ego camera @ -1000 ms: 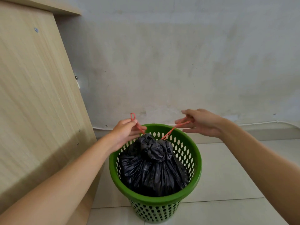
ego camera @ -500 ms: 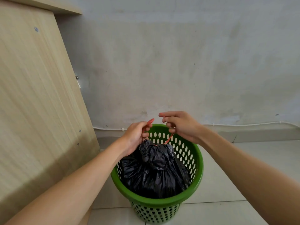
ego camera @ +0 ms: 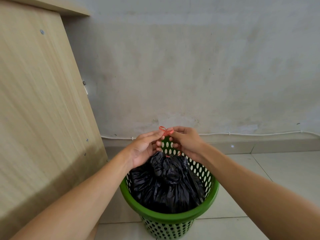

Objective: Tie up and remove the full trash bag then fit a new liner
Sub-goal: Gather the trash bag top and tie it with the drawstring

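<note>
**Both hands pinch the drawstring above the bagged bin**

The left hand [ego camera: 144, 148] and right hand [ego camera: 186, 142] meet fingertip to fingertip, each pinching the red drawstring [ego camera: 165, 131], whose loops cross just above the fingers. Directly below the hands sits the black trash bag [ego camera: 166, 184], its neck gathered shut, inside the green perforated bin [ego camera: 170, 218]. A wooden cabinet [ego camera: 39, 110] stands left of the left hand.

left: wooden cabinet side [ego camera: 39, 108] stands close beside the green bin [ego camera: 170, 218], narrow gap | far: grey wall [ego camera: 190, 66] with white cable [ego camera: 251, 134] just behind bin | right: open tiled floor [ego camera: 242, 170] | above bin: both hands meet over the black bag [ego camera: 166, 184]
</note>
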